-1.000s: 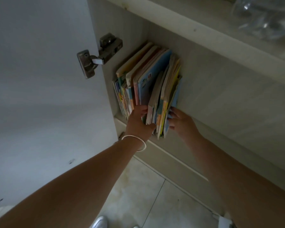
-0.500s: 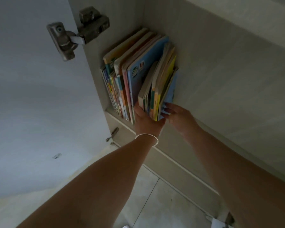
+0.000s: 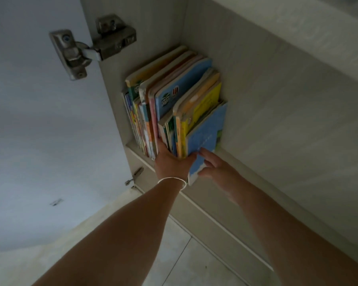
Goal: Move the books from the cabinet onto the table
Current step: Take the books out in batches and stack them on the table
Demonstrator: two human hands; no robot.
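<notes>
A row of colourful children's books stands upright against the left wall of the open cabinet. My left hand, with a thin bracelet on the wrist, grips the near edge of a small bundle of books on the right of the row. The rightmost blue book sticks out past the shelf edge, and my right hand holds it with fingers on its cover and thumb below.
The open cabinet door with its metal hinge stands on the left. The shelf's front lip runs under the books, with a drawer front and tiled floor below. No table is in view.
The rightmost blue book has slid out of the row toward me, past the shelf edge. My right hand now grips it. My left hand stays on the bundle's edge.
</notes>
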